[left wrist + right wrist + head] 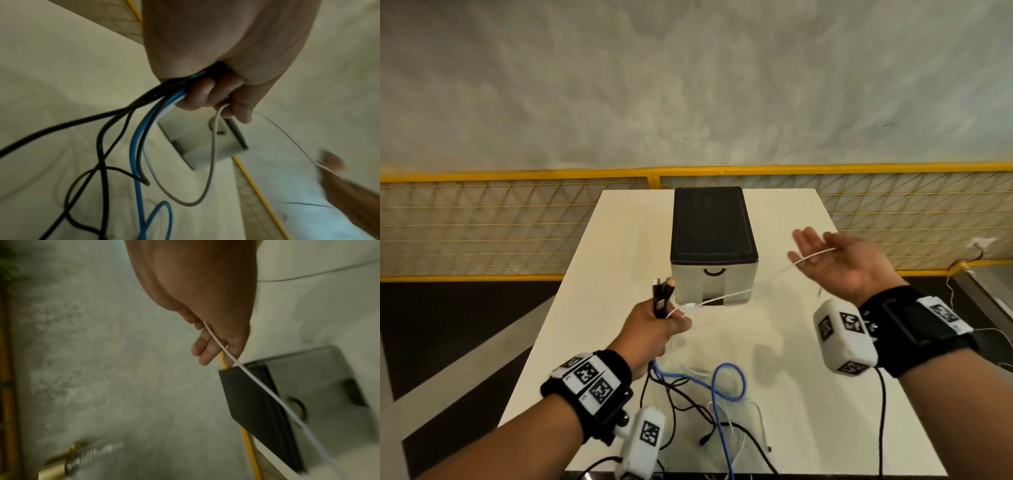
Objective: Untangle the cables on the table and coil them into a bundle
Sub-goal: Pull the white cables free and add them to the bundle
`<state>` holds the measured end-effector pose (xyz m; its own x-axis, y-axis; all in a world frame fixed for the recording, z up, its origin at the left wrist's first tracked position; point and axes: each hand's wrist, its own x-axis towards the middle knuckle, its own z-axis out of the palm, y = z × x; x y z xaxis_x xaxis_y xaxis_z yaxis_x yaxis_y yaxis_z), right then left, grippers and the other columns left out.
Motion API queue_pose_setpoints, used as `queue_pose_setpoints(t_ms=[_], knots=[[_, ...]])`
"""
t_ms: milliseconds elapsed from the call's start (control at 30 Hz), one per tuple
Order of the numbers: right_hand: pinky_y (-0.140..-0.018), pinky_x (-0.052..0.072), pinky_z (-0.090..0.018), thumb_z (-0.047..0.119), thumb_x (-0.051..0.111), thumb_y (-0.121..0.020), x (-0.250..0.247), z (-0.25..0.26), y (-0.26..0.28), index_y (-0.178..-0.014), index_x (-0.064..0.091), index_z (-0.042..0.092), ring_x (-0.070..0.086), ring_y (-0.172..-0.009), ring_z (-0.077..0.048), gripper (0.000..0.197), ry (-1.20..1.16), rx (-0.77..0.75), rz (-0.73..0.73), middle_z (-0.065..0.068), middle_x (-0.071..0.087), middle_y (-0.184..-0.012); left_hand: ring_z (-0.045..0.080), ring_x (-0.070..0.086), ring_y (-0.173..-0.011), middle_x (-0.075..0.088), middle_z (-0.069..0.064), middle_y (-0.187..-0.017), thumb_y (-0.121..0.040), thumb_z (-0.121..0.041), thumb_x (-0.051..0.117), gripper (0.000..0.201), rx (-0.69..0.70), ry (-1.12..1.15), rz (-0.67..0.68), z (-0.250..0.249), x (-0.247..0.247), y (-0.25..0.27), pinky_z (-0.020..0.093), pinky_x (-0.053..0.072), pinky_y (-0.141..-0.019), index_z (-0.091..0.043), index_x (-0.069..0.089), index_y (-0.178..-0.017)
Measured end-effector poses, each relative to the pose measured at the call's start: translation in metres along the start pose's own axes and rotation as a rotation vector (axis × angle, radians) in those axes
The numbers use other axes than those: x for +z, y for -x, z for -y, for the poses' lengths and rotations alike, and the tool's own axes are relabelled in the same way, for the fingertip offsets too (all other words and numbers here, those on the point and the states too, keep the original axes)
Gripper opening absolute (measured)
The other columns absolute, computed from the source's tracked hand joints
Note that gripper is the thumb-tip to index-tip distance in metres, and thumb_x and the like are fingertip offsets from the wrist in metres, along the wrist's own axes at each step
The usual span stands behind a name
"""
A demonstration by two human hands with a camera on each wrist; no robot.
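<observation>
A grey wall stood behind a yellow fence (517, 219), and in front of the fence was a white worktop (808, 394). A small box with a black lid (712, 236) sat on the worktop, just past both hands.

The left hand (654, 329) was closed tight in a fist round a bunch of cable ends. The plugs (662, 291) stuck up out of the top of the fist. It looked like the hand held them together so the ends would not get lost while the rest was sorted out. Under this hand the black cables (98, 146) and the blue cable (139, 146) hung down and lay in a messy pile on the worktop, nearer the person.

A thin white cable (736, 294) ran from the left hand up to the right hand (835, 263). It was pulled almost straight, likely to get it free of the pile. The right hand was held up and off to the side, above the worktop. Its fingers were spread out and nearly straight. The white cable lay across them, and the hand did not squeeze it. The cable seemed to slide over the open fingers.

The pile below was not yet untangled, and no coil had been made.
</observation>
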<state>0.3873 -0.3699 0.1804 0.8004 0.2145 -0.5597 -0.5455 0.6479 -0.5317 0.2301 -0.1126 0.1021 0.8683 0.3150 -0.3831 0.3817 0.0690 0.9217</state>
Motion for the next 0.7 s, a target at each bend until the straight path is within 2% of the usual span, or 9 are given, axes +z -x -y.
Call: queue_pose_setpoints(t_ms=[33,100,200,267,333,433,500,600,700], knots=[[-0.074,0.047,-0.049,0.018,0.028,-0.104,-0.003,0.007,-0.001,-0.108,0.051,0.019,0.075,-0.08,-0.024,0.024,-0.013,-0.035,-0.022,-0.003,0.068,-0.095,0.01,0.023,-0.041,0.033,-0.005,-0.052,-0.081,0.0,0.073,0.038,-0.019,0.014,-0.009,0.004,-0.009,0.001,0.019,0.021,-0.04,-0.019,0.044,-0.065],[-0.072,0.05,-0.048,0.018,0.028,-0.105,-0.005,0.012,0.003,-0.104,0.052,0.017,0.076,-0.068,-0.024,0.023,0.029,-0.078,-0.022,-0.003,0.067,-0.095,0.01,0.023,-0.044,0.032,-0.004,-0.056,-0.081,-0.004,0.074,0.033,-0.034,0.026,0.033,0.006,-0.023,0.004,0.021,0.019,-0.043,-0.018,0.046,-0.071],[-0.071,0.059,-0.048,0.02,0.03,-0.104,0.0,-0.011,0.011,-0.095,0.052,0.017,0.076,-0.07,-0.025,0.024,0.18,-0.049,0.054,-0.009,0.072,-0.088,0.01,0.024,-0.048,0.037,-0.002,-0.064,-0.082,-0.016,0.076,0.026,0.007,0.078,0.12,-0.007,-0.019,0.007,0.023,0.019,-0.044,-0.018,0.05,-0.079],[-0.063,0.059,-0.047,0.022,0.031,-0.104,0.004,-0.033,0.019,-0.095,0.054,0.017,0.076,-0.072,-0.027,0.024,0.279,-0.007,0.107,-0.012,0.075,-0.08,0.011,0.025,-0.049,0.044,0.004,-0.075,-0.085,-0.026,0.072,0.019,0.042,0.165,0.102,-0.021,-0.006,0.006,0.025,0.018,-0.046,-0.017,0.056,-0.084],[-0.065,0.058,-0.042,0.021,0.034,-0.104,0.005,-0.049,0.028,-0.098,0.057,0.017,0.075,-0.075,-0.028,0.024,0.431,0.02,0.167,-0.012,0.073,-0.081,0.01,0.025,-0.047,0.044,0.007,-0.082,-0.086,-0.03,0.071,0.02,0.062,0.214,0.06,-0.034,0.005,0.003,0.025,0.018,-0.046,-0.016,0.057,-0.087],[-0.071,0.053,-0.038,0.011,0.041,-0.101,0.002,-0.064,0.049,-0.1,0.064,0.016,0.072,-0.084,-0.029,0.023,0.821,0.045,0.33,-0.011,0.072,-0.087,0.008,0.033,-0.043,0.045,0.003,-0.075,-0.075,-0.009,0.074,0.021,0.067,0.201,0.095,-0.043,0.008,-0.004,0.02,0.023,-0.041,-0.019,0.057,-0.084],[-0.075,0.05,-0.038,0.005,0.041,-0.1,-0.005,-0.07,0.062,-0.096,0.065,0.012,0.071,-0.09,-0.03,0.026,0.928,0.054,0.4,-0.013,0.073,-0.093,0.007,0.038,-0.042,0.051,0.0,-0.077,-0.063,0.001,0.063,0.031,0.02,0.225,0.154,-0.043,0.003,-0.004,0.018,0.027,-0.039,-0.019,0.059,-0.087],[-0.083,0.051,-0.042,0.004,0.039,-0.1,-0.016,-0.076,0.069,-0.097,0.066,0.008,0.071,-0.098,-0.035,0.027,0.788,0.064,0.376,-0.02,0.073,-0.1,0.007,0.036,-0.039,0.052,0.0,-0.081,-0.063,0.004,0.057,0.032,-0.027,0.335,0.242,-0.04,-0.003,-0.003,0.016,0.029,-0.038,-0.017,0.06,-0.088],[-0.087,0.049,-0.042,0.006,0.041,-0.099,-0.021,-0.086,0.061,-0.104,0.064,0.006,0.069,-0.105,-0.035,0.024,0.633,0.036,0.279,-0.021,0.072,-0.111,0.008,0.029,-0.042,0.045,-0.001,-0.067,-0.083,-0.004,0.067,0.019,0.031,0.221,0.25,-0.037,0.009,0.0,0.017,0.024,-0.04,-0.019,0.057,-0.077]])
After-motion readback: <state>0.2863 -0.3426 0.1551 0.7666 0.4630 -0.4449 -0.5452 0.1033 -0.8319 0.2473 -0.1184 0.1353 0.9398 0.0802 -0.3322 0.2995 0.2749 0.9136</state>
